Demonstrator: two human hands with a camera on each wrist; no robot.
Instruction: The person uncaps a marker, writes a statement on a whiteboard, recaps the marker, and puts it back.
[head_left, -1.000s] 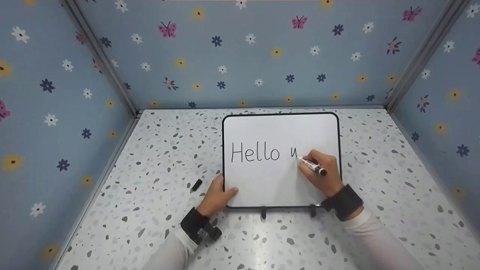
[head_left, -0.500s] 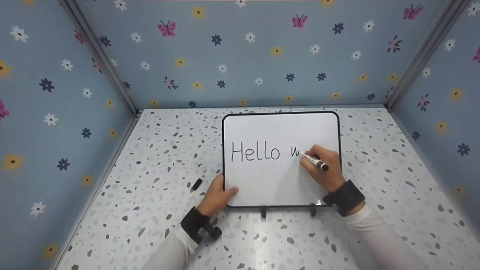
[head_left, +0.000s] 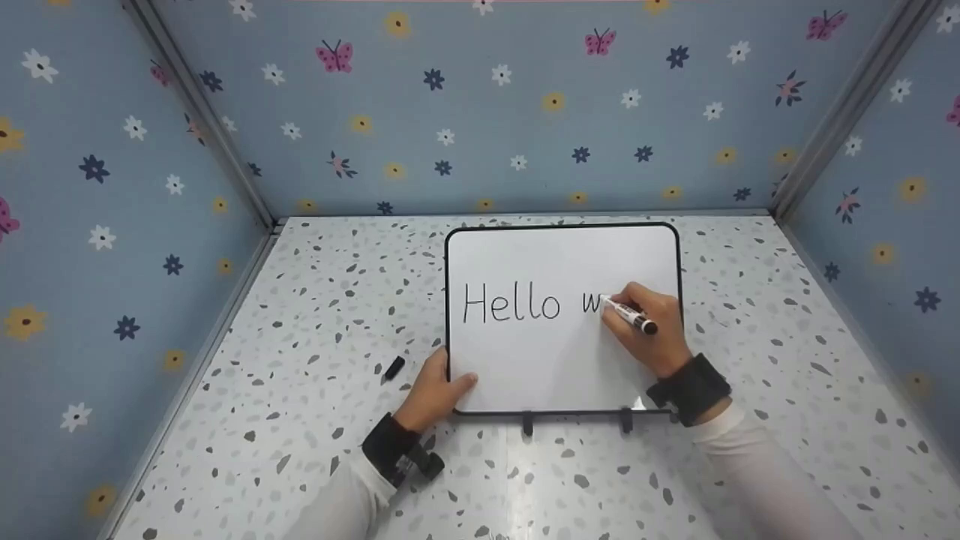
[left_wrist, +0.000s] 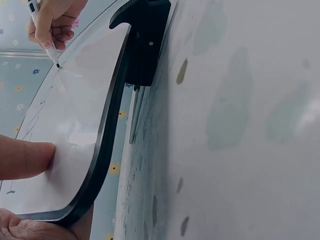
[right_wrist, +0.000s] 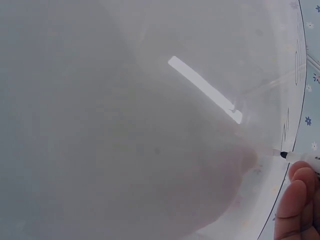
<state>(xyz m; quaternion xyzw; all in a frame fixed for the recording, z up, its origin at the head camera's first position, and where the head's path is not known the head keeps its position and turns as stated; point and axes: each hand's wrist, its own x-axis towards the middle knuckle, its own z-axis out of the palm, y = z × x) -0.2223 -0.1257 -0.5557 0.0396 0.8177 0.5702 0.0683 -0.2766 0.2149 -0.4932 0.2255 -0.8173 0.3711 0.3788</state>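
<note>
A black-framed whiteboard (head_left: 525, 367) leans up on small black feet, bearing the handwritten words "Hello w". My left hand (head_left: 435, 390) grips its lower left edge, thumb (left_wrist: 30, 159) laid on the front face and the other fingers behind the frame. Between the curled fingers of my right hand (head_left: 651, 337) is a white marker (head_left: 631, 315) with a black end. Its black tip (right_wrist: 284, 155) is at the board surface beside the "w"; whether it touches cannot be told. On the table left of my left hand lies a black marker cap (head_left: 394, 368).
The speckled white table (head_left: 315, 300) is enclosed by blue walls (head_left: 480, 105) printed with flowers and butterflies. Metal strips (head_left: 847, 112) line the corners. One black foot (head_left: 527, 424) juts forward under the board. Black camera straps (head_left: 690, 390) circle both wrists.
My right hand has shifted slightly up and right with the marker. The letter after "Hello" has grown from a "u" shape into a "w". My left hand holds still on the board.
</note>
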